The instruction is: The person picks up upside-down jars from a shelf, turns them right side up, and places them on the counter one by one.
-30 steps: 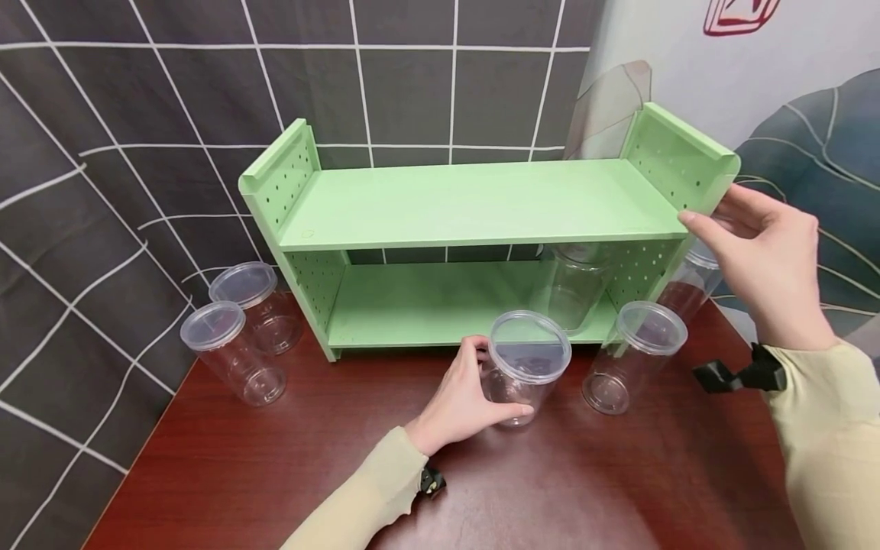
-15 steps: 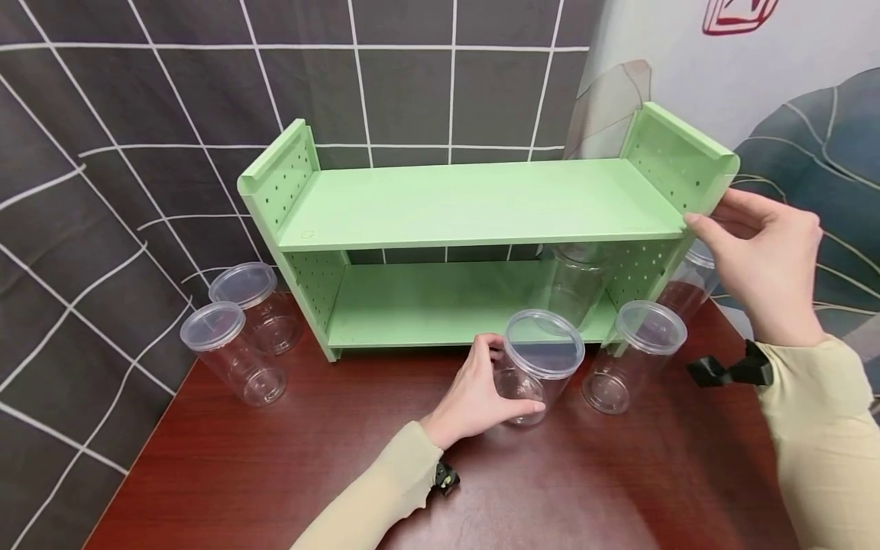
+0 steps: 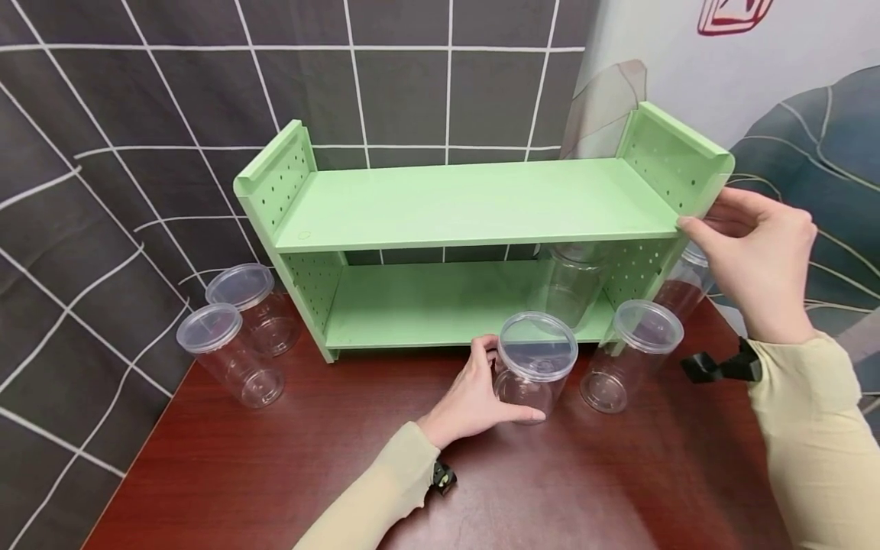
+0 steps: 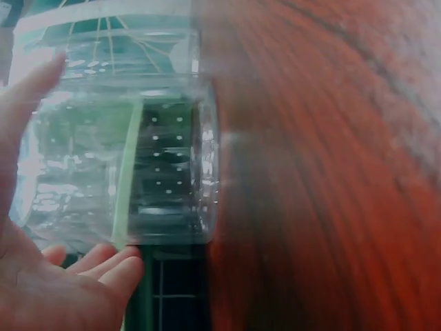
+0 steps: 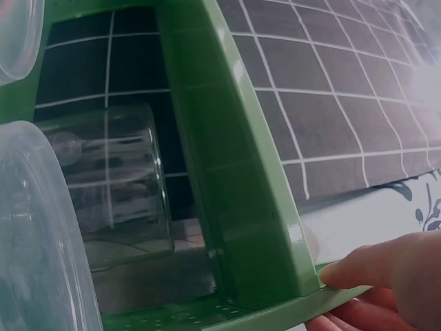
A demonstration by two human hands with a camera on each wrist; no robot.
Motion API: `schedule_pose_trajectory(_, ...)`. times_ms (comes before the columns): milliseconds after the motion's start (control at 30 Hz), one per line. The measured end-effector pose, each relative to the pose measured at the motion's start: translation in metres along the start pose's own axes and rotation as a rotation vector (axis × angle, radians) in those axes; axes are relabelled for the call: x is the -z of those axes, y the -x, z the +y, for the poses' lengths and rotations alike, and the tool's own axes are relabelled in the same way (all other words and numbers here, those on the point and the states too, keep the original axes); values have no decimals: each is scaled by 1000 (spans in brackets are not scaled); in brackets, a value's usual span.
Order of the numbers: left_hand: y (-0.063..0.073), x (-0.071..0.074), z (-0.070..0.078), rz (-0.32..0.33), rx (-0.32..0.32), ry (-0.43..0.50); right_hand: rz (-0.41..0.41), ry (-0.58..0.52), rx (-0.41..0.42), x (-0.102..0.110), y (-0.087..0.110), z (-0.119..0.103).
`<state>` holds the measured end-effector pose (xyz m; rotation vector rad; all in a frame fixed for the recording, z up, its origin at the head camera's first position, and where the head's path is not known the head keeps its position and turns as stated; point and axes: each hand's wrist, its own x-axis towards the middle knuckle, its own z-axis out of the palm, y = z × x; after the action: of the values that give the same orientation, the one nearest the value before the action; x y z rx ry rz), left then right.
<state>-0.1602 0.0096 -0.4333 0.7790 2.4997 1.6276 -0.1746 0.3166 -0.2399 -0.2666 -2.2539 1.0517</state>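
Observation:
My left hand [image 3: 473,405] grips a clear plastic jar [image 3: 538,367] with a translucent lid, thumb in front and fingers behind. In the left wrist view the jar [image 4: 117,158] stands with its base at or close to the table. My right hand [image 3: 763,263] holds the front edge of the green shelf's [image 3: 474,205] right side panel between thumb and fingers. A similar jar [image 3: 608,382] stands just right of the gripped one. Another jar [image 3: 574,286] is on the shelf's lower board, at its right end.
Two lidded jars [image 3: 230,355] [image 3: 264,309] stand left of the shelf. One more jar [image 3: 684,283] is behind the right side panel, partly covered by my right hand. A dark gridded cloth [image 3: 406,84] hangs behind, above the red-brown table [image 3: 275,473].
My left hand has carried the jar a little to the right, then slightly back left and lower. The right hand keeps its hold on the shelf's side panel.

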Motion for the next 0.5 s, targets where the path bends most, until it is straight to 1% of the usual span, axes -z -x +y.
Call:
schedule_pose_trajectory(67,1,4,3,19,4,26,5,7,0,0,1,1)
schedule_pose_trajectory(133,2,10,9,59,-4,40,8,16,-3,0,1,1)
schedule_pose_trajectory(167,1,13,13,83,-14,43,11,19,-1,-1,1,1)
schedule_pose_trajectory(267,-2,25,25,152,-70,45,15,27,2,-1,1,0)
schedule_pose_trajectory(333,-7,31,35,193,-110,38,15,22,6,-1,1,0)
schedule_pose_trajectory(400,-13,34,45,219,-153,25,13,11,8,-1,1,0)
schedule_pose_trajectory(500,-26,35,58,232,-170,-15,12,-15,15,-2,0,0)
